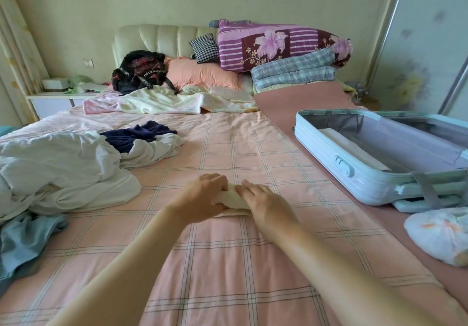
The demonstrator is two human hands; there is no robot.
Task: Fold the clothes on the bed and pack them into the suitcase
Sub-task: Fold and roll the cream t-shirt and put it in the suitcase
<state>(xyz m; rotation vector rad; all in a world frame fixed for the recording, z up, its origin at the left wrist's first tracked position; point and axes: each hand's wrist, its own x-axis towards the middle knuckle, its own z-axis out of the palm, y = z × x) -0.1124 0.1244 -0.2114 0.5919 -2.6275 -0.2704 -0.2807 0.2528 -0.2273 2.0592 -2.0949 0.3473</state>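
Observation:
A small cream garment [234, 196], rolled into a short bundle, lies on the pink checked bedsheet [228, 262] in the middle. My left hand [202, 196] grips its left end and my right hand [266, 204] grips its right end, so most of it is hidden. A heap of white clothes [63, 168] with a navy piece [136, 135] and a blue garment [22, 244] sits at the left. The pale blue suitcase [354, 171] lies open at the right with a flat white item inside.
A white bundle [440, 234] lies near the suitcase at the right edge. Pillows, folded quilts [278, 44], a black backpack [139, 72] and a crumpled blanket [164, 103] fill the head of the bed. A bedside table stands at the far left.

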